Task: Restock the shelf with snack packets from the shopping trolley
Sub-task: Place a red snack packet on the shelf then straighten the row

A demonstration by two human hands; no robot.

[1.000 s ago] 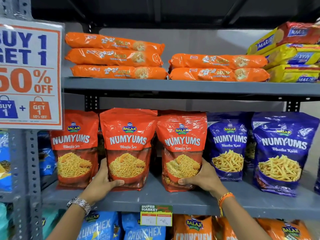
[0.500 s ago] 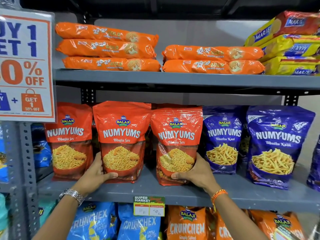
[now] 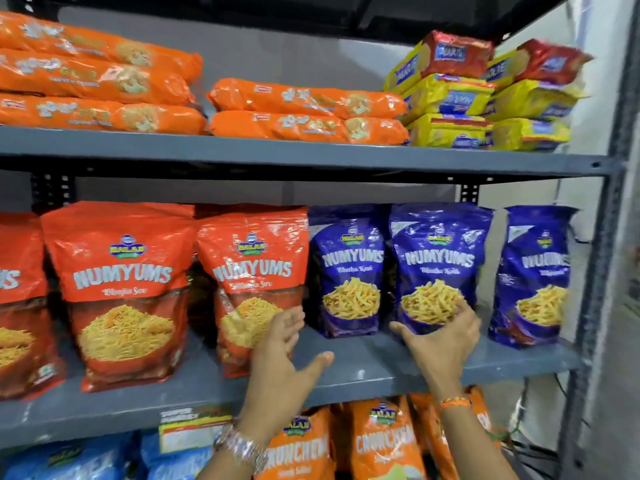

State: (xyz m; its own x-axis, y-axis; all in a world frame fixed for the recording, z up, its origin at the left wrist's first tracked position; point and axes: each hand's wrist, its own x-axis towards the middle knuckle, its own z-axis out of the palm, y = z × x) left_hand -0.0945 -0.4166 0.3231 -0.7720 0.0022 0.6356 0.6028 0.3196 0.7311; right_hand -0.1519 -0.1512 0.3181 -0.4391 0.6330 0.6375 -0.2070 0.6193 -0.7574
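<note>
Orange Numyums packets point(image 3: 128, 292) stand along the left of the grey middle shelf point(image 3: 363, 362); blue Numyums packets stand to the right. My left hand point(image 3: 284, 355) hovers open, fingers spread, in front of the rightmost orange packet point(image 3: 252, 271). My right hand point(image 3: 443, 337) cups the lower front of the middle blue packet point(image 3: 440, 268), thumb at its left bottom corner, fingers at its right side. Another blue packet point(image 3: 349, 268) stands between my two hands. The frame is motion-blurred. The trolley is out of view.
The upper shelf point(image 3: 311, 157) carries orange cookie rolls point(image 3: 304, 112) and yellow Marie biscuit packs point(image 3: 485, 109). Below hang orange Crunchem bags point(image 3: 384, 445) and blue Crunchex bags point(image 3: 69, 459). A grey rack upright point(image 3: 595, 271) stands on the right, beside a third blue packet point(image 3: 536, 271).
The view swung right. Both hands let go of the orange packets and moved right; my right hand now rests on a blue packet, my left is open in the air.
</note>
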